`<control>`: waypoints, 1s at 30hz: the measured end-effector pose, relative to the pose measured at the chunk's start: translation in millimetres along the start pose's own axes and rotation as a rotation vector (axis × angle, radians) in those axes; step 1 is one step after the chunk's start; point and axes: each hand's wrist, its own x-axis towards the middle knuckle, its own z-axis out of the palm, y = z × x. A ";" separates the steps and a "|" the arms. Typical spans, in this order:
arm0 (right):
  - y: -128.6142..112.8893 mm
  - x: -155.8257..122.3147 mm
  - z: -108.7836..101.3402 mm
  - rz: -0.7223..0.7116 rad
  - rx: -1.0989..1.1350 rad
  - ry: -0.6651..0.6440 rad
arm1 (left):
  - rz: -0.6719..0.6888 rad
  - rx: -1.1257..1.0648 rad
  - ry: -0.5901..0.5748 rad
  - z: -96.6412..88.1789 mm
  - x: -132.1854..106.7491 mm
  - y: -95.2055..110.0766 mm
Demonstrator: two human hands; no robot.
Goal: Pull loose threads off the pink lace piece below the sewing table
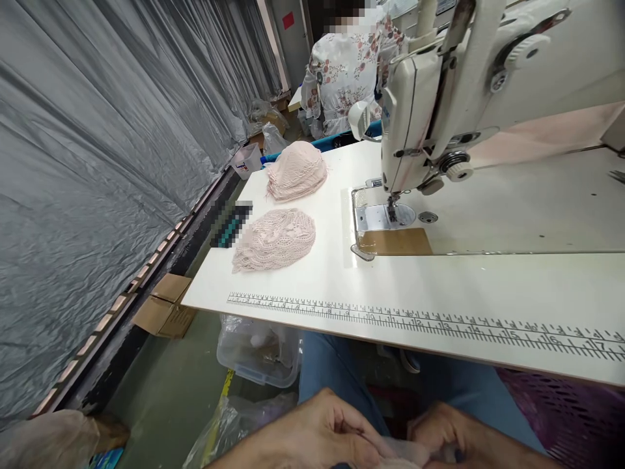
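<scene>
Both of my hands are low at the bottom edge, over my lap and under the table front. My left hand [317, 433] has its fingers curled and pinched on a pale, thin piece of fabric [398, 453]. My right hand [452, 430] is closed on the same pale piece from the right. Most of the fabric is cut off by the frame edge. On the white sewing table [439, 286] lie two piles of pink lace pieces, one nearer [274, 240] and one farther back [297, 170]. The white sewing machine [439, 98] stands at the upper right, apart from my hands.
A ruler scale [424, 320] runs along the table's front edge. A clear plastic bin [256, 352] and a cardboard box [163, 306] sit on the floor at left. Grey plastic sheeting [97, 163] covers the left wall. A person in a floral top [342, 71] works behind. A purple basket [576, 410] is at lower right.
</scene>
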 end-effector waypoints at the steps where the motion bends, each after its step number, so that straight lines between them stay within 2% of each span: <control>1: -1.9 -0.6 -0.7 -0.004 0.024 -0.010 | -0.009 -0.007 -0.003 -0.3 0.1 0.4; 5: -7.8 -3.3 -4.8 -0.012 0.088 -0.023 | -0.030 -0.080 -0.033 -4.2 -0.7 0.0; 10: -10.4 -6.8 -6.2 -0.021 0.099 -0.037 | -0.023 -0.104 -0.017 -8.3 -0.8 -7.8; 21: 6.4 -4.4 -8.0 -0.098 0.066 0.036 | 0.010 -0.060 -0.040 -15.1 0.2 -10.4; 26: 1.9 -6.4 -6.2 -0.105 0.075 0.044 | 0.003 -0.110 -0.019 -12.2 -1.2 -10.5; 30: -4.0 -5.5 -6.2 -0.101 0.087 0.038 | -0.059 -0.130 -0.012 -4.4 1.9 -4.9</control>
